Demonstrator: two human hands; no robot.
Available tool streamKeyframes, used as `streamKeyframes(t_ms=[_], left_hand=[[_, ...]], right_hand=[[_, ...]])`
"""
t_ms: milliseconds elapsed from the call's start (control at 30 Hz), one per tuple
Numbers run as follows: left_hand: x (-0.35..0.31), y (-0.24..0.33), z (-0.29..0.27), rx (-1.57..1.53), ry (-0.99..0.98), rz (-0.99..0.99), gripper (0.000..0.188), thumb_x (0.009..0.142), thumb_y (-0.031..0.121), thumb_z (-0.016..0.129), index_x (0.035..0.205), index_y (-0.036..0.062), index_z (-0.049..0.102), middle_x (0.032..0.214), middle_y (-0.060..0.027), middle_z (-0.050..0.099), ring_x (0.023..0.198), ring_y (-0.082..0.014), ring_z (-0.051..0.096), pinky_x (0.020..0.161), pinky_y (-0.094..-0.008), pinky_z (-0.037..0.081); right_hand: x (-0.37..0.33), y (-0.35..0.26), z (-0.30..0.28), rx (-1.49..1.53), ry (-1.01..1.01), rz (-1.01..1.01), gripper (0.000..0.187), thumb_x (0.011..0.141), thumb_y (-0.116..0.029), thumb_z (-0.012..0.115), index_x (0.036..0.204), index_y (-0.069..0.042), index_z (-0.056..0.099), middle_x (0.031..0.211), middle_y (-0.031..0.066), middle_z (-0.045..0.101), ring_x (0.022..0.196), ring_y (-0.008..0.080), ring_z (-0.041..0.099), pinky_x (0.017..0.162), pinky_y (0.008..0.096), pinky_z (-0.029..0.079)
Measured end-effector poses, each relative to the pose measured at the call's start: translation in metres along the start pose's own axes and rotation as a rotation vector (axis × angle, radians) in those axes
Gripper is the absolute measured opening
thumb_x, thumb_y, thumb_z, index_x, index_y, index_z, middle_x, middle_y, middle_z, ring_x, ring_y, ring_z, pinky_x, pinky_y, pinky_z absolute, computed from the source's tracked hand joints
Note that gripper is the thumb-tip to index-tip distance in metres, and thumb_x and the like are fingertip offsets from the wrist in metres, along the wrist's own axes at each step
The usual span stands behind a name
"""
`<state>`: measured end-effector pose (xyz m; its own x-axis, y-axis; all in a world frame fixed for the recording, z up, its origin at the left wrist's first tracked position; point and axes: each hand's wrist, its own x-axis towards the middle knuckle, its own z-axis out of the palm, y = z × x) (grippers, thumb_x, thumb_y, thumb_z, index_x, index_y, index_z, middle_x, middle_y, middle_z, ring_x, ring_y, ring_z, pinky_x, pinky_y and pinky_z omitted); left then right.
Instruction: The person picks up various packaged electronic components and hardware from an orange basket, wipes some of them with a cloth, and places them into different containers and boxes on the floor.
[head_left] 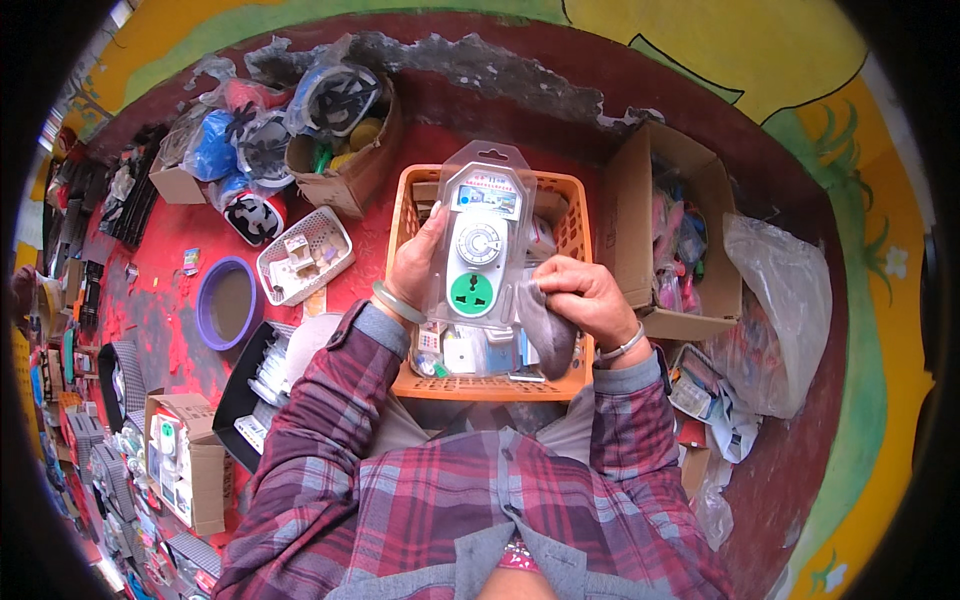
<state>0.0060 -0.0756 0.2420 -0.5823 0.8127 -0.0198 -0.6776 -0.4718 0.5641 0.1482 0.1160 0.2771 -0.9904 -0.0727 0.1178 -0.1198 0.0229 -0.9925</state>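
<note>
A white timer socket (pixel 478 240) with a round dial and a green outlet face is sealed in a clear blister pack. My left hand (pixel 418 258) is closed on the left edge of this pack, holding it face up. From the pinched fingers of my right hand (pixel 592 300) hangs a grey-brown cloth (pixel 548 335). The cloth is at the pack's lower right edge; whether it touches the plastic I cannot tell. Below both hands is an orange plastic basket (pixel 490 393) with small boxed and bagged goods in it, partly hidden by the pack.
Cardboard boxes of goods stand at the far left (pixel 340 188) and right (pixel 625 215). To my left are a white basket (pixel 335 268), a purple-rimmed basin (pixel 205 300), a black tray (pixel 232 420) and another carton (pixel 208 480). A clear plastic bag (pixel 780 310) lies right, by the wall.
</note>
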Motion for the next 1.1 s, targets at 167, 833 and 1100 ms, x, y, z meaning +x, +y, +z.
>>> streamKeyframes(t_ms=[167, 833, 1100], left_hand=[[0.001, -0.004, 0.005, 0.049, 0.032, -0.006, 0.050, 0.096, 0.036, 0.034, 0.131, 0.0001, 0.037, 0.124, -0.0149, 0.051, 0.111, -0.0255, 0.053, 0.098, -0.0380, 0.039], [-0.014, -0.029, 0.018, 0.375, -0.175, -0.354, 0.049, 0.097, 0.034, 0.038, 0.133, 0.0004, 0.037, 0.126, -0.0079, 0.048, 0.113, -0.0153, 0.047, 0.098, -0.0296, 0.036], [0.007, -0.015, -0.002, 0.040, 0.038, -0.070, 0.042, 0.097, 0.031, 0.038, 0.124, -0.0001, 0.045, 0.117, -0.0098, 0.055, 0.104, -0.0193, 0.055, 0.092, -0.0322, 0.043]], right_hand=[[0.004, -0.016, 0.010, -0.116, 0.267, -0.065, 0.020, 0.074, 0.005, 0.057, 0.093, 0.002, 0.065, 0.089, 0.0059, 0.058, 0.085, 0.0140, 0.055, 0.075, 0.0246, 0.044], [0.010, -0.002, 0.001, -0.779, 0.790, -0.349, 0.017, 0.070, 0.004, 0.061, 0.085, -0.003, 0.059, 0.086, 0.0114, 0.056, 0.081, 0.0270, 0.057, 0.074, 0.0331, 0.046], [0.019, 0.023, 0.033, -0.714, 0.574, -0.314, 0.014, 0.074, 0.003, 0.056, 0.087, -0.002, 0.056, 0.085, 0.0140, 0.055, 0.080, 0.0315, 0.056, 0.071, 0.0367, 0.046]])
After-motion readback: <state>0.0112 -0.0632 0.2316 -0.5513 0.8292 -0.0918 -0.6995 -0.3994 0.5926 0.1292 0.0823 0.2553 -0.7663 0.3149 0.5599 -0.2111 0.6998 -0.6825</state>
